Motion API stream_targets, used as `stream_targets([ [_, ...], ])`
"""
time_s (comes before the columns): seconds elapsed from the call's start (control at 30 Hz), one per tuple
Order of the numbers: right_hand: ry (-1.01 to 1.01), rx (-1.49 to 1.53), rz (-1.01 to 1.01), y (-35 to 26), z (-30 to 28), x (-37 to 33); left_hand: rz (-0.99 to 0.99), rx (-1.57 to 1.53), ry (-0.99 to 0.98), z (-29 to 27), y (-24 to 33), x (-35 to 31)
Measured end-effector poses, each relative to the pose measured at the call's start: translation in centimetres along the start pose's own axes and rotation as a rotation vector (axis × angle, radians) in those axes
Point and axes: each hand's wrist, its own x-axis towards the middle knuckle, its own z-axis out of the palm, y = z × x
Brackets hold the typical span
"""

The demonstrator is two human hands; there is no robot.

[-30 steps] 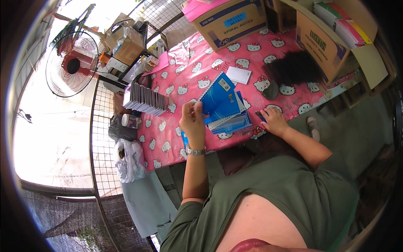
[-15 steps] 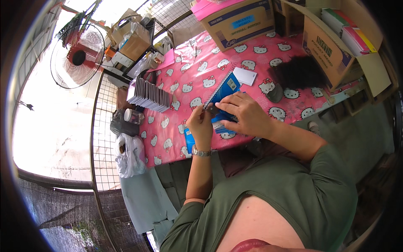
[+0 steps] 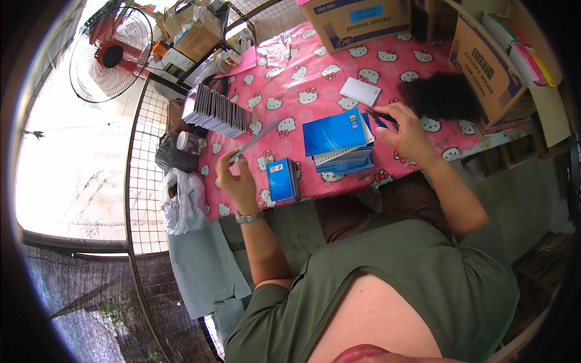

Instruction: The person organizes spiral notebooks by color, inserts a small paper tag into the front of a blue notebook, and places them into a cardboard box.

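My left hand is closed on a spiral notebook, seen nearly edge-on as a thin grey strip over the left of the table. My right hand grips a slim dark hand tool, possibly pliers, at the right of a stack of blue spiral notebooks. The top notebook lies cover up, and some white pages below it stick out askew. Between my hands, near the front edge, stands a smaller stack of blue notebooks. Beyond the larger stack lies a white spiral pad.
A row of spiral notebooks lines the table's left side, above plastic bags. Cardboard boxes stand at the back, and an open box at right. A dark fuzzy heap lies before it. A fan stands far left.
My hands have come apart from over the stack. The left has carried the notebook leftward and turned it edge-on; the right has moved right with the dark tool. Both blue stacks are now uncovered.
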Motion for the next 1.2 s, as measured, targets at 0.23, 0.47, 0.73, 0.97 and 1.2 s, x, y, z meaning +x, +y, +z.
stream_targets([
  [0.23, -0.385, -0.331, 0.13, 11.4, 7.2, -7.5, -0.154, 0.463, -0.622, 5.1, -10.2, -1.8],
  [0.47, 0.054, -0.52, 0.198, 15.9, -1.1, 1.3, -0.32, 0.518, -0.777, 6.5, -13.5, -8.1],
  [0.73, -0.026, -0.951, 0.447, 24.2, -2.4, 2.5, -0.448, 0.171, -0.717, 3.0, -15.5, -10.8],
  [0.97, 0.263, -0.724, 0.404, 22.8, -3.6, 3.8, 0.403, 0.033, -0.471, 6.7, 6.7, -1.7],
  [1.2, 0.397, -0.459, 0.13, 16.0, -7.7, 5.9, 0.61, 0.284, -0.934, 8.0, 11.9, -2.1],
])
